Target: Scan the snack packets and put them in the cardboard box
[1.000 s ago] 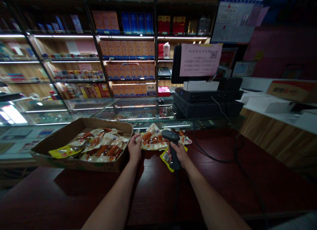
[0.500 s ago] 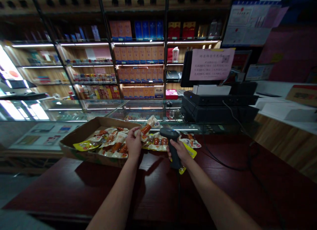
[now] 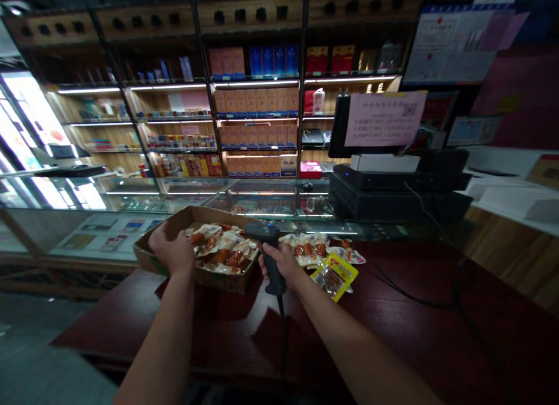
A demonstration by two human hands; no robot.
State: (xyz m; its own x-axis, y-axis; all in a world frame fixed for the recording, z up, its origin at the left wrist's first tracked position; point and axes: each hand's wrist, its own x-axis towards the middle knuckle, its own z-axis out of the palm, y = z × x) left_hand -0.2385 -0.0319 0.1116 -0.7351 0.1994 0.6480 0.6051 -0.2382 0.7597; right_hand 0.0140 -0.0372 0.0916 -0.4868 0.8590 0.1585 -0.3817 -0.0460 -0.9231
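Left grip (image 3: pixel 174 251) covers the box (image 3: pixel 218 279) corner under it; unclear if it holds anything. Scanner (image 3: pixel 264 231) handle mostly hidden inside right grip (image 3: pixel 286 264). Packets (image 3: pixel 222 253) between the grips: print unreadable. Notice (image 3: pixel 384 118) far beyond right grip: text too small.

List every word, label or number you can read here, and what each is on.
None readable.
Pink notice on the monitor: print blurred.
Snack packets: print too small.
Shelf boxes: blurred.
Wall papers: blurred.
Scanner in right hand: no label visible.
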